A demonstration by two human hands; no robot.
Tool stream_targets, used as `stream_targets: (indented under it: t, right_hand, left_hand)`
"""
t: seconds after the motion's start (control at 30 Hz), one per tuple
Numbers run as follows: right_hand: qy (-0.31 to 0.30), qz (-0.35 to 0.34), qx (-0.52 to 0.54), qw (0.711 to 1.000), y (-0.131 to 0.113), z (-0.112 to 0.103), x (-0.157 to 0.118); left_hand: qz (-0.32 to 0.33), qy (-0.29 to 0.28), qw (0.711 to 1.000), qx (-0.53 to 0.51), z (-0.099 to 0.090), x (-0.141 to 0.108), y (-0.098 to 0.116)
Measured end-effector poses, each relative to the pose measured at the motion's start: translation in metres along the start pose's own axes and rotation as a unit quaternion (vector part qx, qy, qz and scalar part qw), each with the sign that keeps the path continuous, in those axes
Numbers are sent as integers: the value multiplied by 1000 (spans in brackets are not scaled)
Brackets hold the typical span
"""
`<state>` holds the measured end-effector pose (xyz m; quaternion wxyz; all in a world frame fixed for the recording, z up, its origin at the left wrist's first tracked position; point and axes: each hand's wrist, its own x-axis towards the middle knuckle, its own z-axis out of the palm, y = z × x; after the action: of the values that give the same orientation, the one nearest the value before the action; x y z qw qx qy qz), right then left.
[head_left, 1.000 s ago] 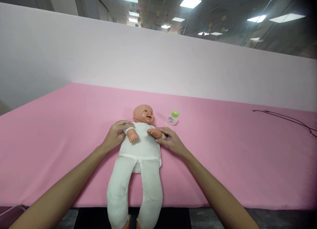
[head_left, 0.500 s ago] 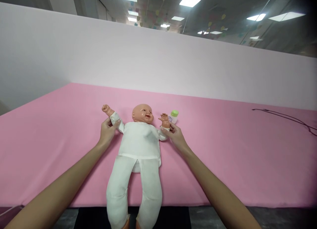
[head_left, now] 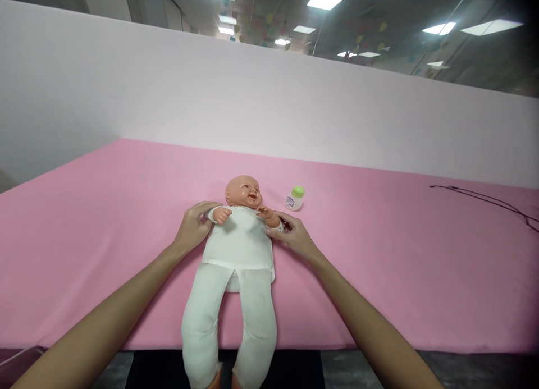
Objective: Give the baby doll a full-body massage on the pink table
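A baby doll (head_left: 239, 240) in a white cloth suit lies on its back, head away from me, its feet over the front edge. My left hand (head_left: 196, 227) is closed round the doll's sleeved arm on the left, whose small hand rests on the chest. On the other side my right hand (head_left: 293, 232) grips the other sleeved arm near the wrist, thumb in front. Both doll arms are bent inward over the upper chest. The doll's face is turned toward the right.
A pink cloth (head_left: 379, 265) covers the table. Beyond the doll's right side stands a small bottle (head_left: 295, 199) with a green cap. A thin black cord (head_left: 484, 197) lies at the far right. A white partition (head_left: 269, 103) rises behind the table.
Both doll arms, spread outward before, are now folded in toward the chest. My hands have moved inward with them, and the bottle is no longer partly hidden.
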<state>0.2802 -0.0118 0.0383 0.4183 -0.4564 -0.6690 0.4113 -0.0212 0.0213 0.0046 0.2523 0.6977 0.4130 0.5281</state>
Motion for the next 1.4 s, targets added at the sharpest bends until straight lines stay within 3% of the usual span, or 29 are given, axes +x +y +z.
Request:
stream_targets:
  t: [0.3,0.5,0.77,1.1,1.23,1.33,1.4]
  right_hand:
    - [-1,1,-18,1000,-1,1,-1]
    - [3,-9,-38,999,0,1,-2]
    - [2,-22,-66,998,0,0,-2]
    - [6,-29,-85,996,4,-1,-1]
    - [-26,-49,-77,995,2,-3,-1]
    - [-49,-57,-63,995,-1,-3,-1]
    - [-26,-39,-29,998,-1,-1,-1]
  left_hand:
    - [-75,47,995,-53,2,4,-3]
    - [-69,39,996,-40,1,3,-1]
    - [-1,-4,1000,13,-1,0,4]
    - [-10,-8,1000,4,-1,0,4]
    - [-6,-19,1000,-19,-3,0,-3]
    - [-23,-16,999,-39,-3,1,-5]
    - [-46,3,998,-49,-2,2,-5]
